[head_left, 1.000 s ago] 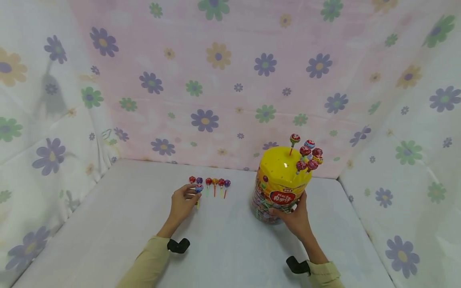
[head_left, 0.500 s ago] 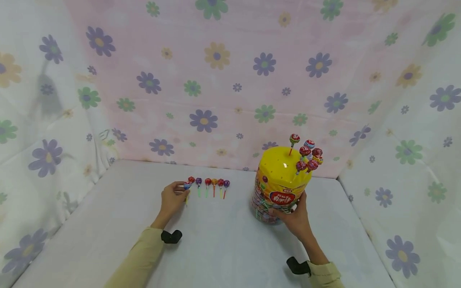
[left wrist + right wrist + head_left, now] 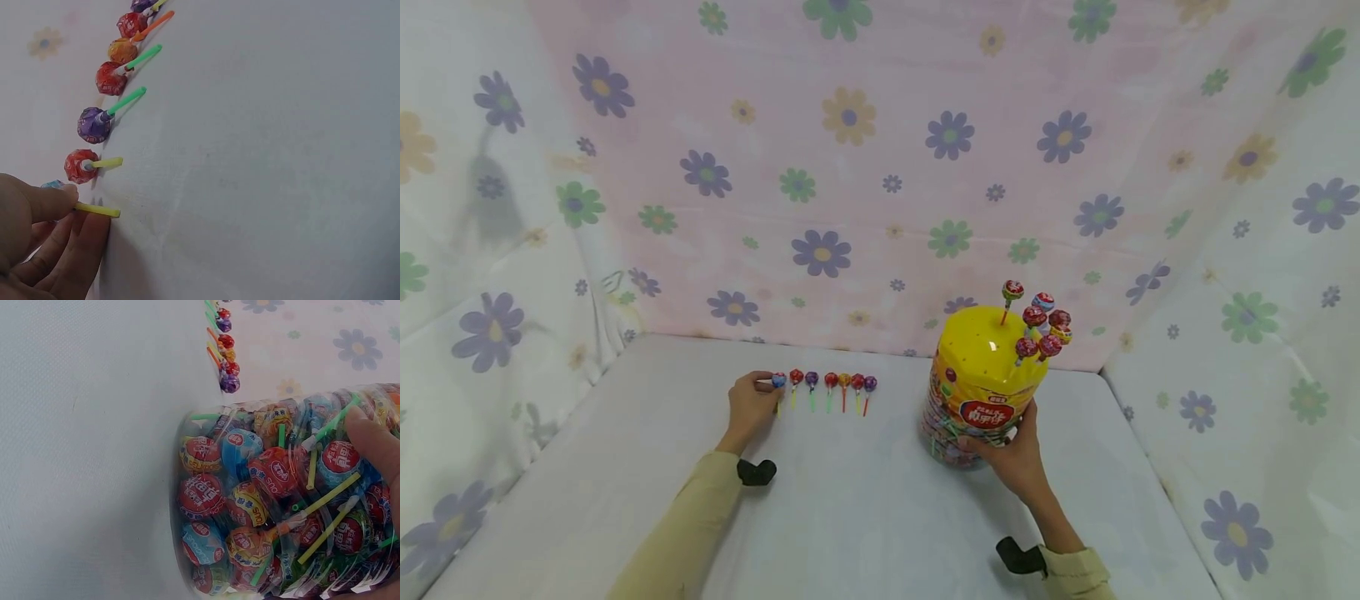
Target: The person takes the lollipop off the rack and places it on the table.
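My left hand pinches a blue-wrapped lollipop at the left end of a row of lollipops. In the left wrist view its yellow stick points away from the thumb, and its head is mostly hidden behind the fingers. Just beside it lies a red lollipop with a yellow stick, then a purple lollipop with a green one. My right hand grips the lower side of a large clear jar packed with wrapped lollipops. Its yellow lid has several lollipops stuck upright in it.
Further along the row lie a red lollipop, an orange lollipop and a purple lollipop at the right end. The white table meets a flowered cloth backdrop behind the row.
My left hand has moved left with the blue lollipop, from in front of the row to its left end, uncovering the red and purple ones. The right hand keeps holding the jar.
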A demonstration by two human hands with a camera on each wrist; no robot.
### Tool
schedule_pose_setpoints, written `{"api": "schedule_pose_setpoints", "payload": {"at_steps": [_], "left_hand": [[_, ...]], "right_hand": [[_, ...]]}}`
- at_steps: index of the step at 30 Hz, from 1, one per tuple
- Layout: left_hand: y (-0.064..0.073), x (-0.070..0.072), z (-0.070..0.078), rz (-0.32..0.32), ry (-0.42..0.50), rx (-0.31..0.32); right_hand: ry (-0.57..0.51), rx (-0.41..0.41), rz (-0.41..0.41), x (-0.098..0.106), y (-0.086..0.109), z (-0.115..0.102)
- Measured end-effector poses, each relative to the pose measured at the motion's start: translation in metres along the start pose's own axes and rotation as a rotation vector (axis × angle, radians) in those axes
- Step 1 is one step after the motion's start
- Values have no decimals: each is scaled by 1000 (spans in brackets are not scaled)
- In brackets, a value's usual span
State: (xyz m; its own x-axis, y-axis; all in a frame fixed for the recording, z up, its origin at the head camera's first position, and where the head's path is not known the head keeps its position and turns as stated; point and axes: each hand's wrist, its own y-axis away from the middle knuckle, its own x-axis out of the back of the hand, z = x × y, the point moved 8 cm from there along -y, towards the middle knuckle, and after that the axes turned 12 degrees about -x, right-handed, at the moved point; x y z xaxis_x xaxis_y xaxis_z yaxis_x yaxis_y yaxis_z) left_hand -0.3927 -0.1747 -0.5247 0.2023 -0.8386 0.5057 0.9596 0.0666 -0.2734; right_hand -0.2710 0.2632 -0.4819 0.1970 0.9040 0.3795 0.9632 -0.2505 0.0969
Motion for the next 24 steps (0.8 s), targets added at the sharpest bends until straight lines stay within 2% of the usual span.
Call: {"api": "schedule_pose_setpoints", "payload": {"at_steps": [10,24], "left_hand": [[-19,-4,-7,-3,-49,27],[-23,-7,-4,-54,-113,4]], "right_hand": [[-11,0,-1,0,-2,2],[-11,-10,-7,0,0,-1]]}}
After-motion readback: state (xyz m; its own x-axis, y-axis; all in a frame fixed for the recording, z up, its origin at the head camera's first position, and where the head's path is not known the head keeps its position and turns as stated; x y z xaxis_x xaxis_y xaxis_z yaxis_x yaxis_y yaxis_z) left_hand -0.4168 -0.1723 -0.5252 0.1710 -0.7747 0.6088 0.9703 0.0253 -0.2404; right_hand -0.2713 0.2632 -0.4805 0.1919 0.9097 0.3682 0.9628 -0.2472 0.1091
